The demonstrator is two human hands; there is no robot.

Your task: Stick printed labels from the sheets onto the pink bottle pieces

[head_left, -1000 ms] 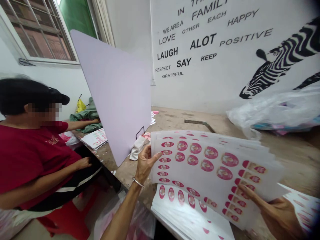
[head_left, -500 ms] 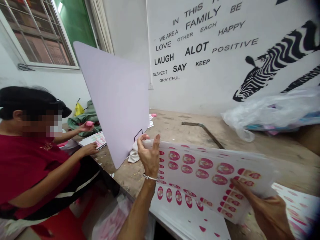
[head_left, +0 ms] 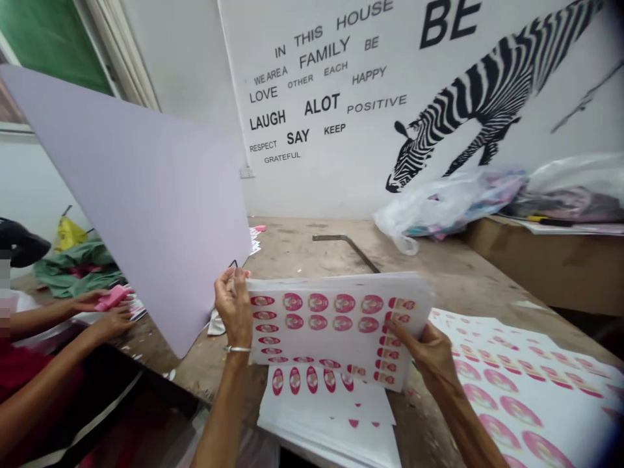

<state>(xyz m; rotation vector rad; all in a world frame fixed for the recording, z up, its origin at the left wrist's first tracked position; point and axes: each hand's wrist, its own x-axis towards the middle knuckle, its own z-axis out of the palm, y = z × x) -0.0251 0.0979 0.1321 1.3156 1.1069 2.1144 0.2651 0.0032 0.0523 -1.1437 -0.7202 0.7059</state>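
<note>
A stack of white sticker sheets [head_left: 316, 344] with pink oval labels stands tilted up between my two hands. My left hand [head_left: 234, 309], a bracelet on its wrist, pinches the stack's upper left corner. At the right side, my right hand [head_left: 431, 354] grips the sheets, thumb in front over the labels and the other fingers behind. Beneath their lower edge lies a pile of similar sheets [head_left: 312, 416] at the table's front edge. More printed sheets [head_left: 517, 390] are spread out on the right, beside my right forearm.
A tall pale panel [head_left: 160, 195] stands on the table [head_left: 287, 250] at left. Behind it, a co-worker's hands [head_left: 114, 318] hold a pink object [head_left: 113, 298]. A bent metal bar [head_left: 358, 253] lies behind the sheets. Plastic bags [head_left: 439, 201] and a cardboard box [head_left: 526, 266] are at back right.
The view has swung right, showing more of the spread sheets and the box. The held stack looks more level, still in both hands. The co-worker's two hands have come together on the pink object.
</note>
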